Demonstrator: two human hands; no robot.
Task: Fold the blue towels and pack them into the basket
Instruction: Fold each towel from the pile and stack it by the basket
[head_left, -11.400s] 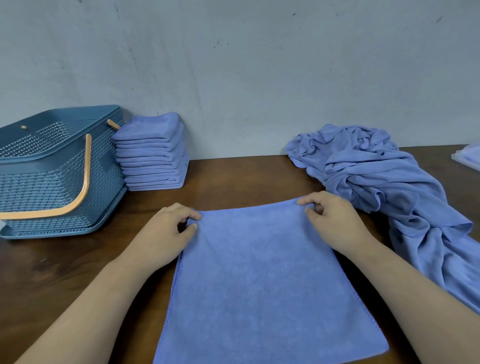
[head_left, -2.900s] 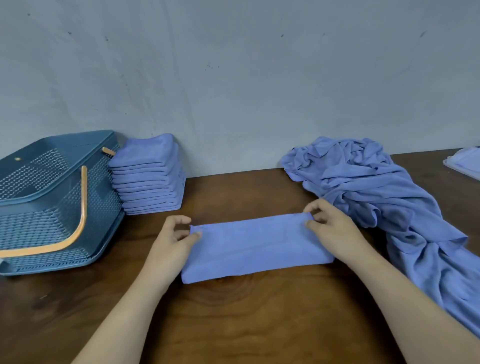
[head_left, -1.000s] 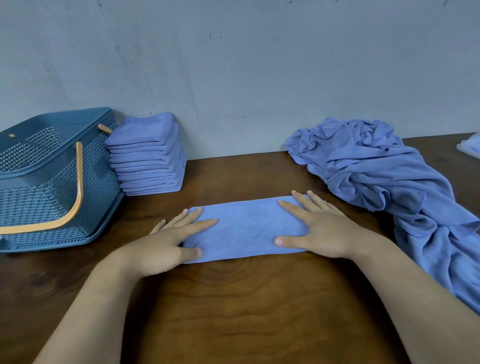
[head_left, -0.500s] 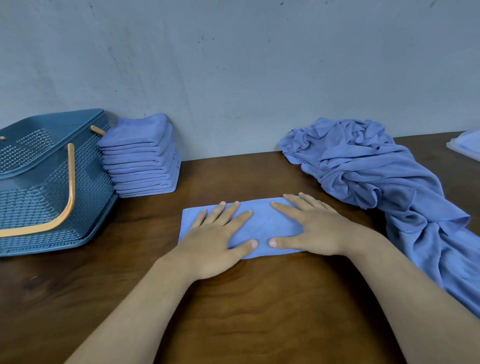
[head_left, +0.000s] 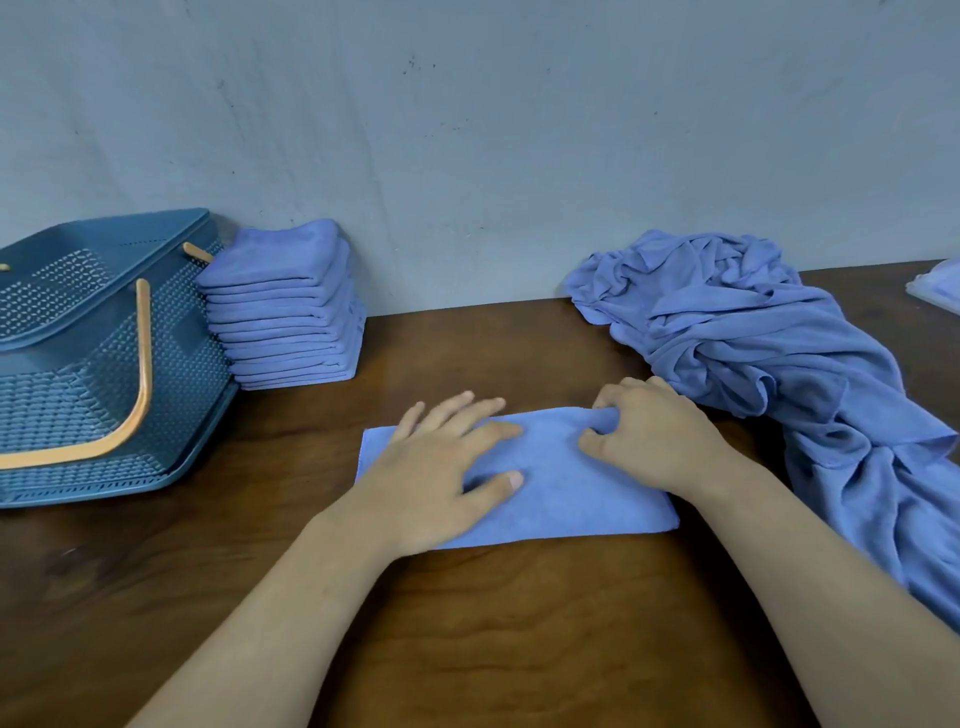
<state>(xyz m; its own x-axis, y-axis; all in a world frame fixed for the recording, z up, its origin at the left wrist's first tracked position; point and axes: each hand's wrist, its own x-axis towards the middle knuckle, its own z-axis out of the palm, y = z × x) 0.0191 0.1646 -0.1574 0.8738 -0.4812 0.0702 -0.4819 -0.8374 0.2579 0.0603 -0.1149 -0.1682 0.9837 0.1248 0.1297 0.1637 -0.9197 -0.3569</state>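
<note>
Left hand (head_left: 441, 467) lies flat, fingers spread, pinning the folded towel strip (head_left: 582, 504) at the middle of the desk (head_left: 467, 649). Right hand (head_left: 654, 441) pinches its far right end, probably to fold it over. The basket (head_left: 171, 332) stands at the left edge.

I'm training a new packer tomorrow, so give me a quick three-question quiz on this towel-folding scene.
1. True or false: the left hand lies flat on the folded towel.
2. Where is the stack of folded towels? A) on the table beside the basket B) inside the basket C) on the floor
3. Fill in: the right hand pinches the folded towel's ____ edge.
Key: 1 true; 2 A; 3 far.
</note>
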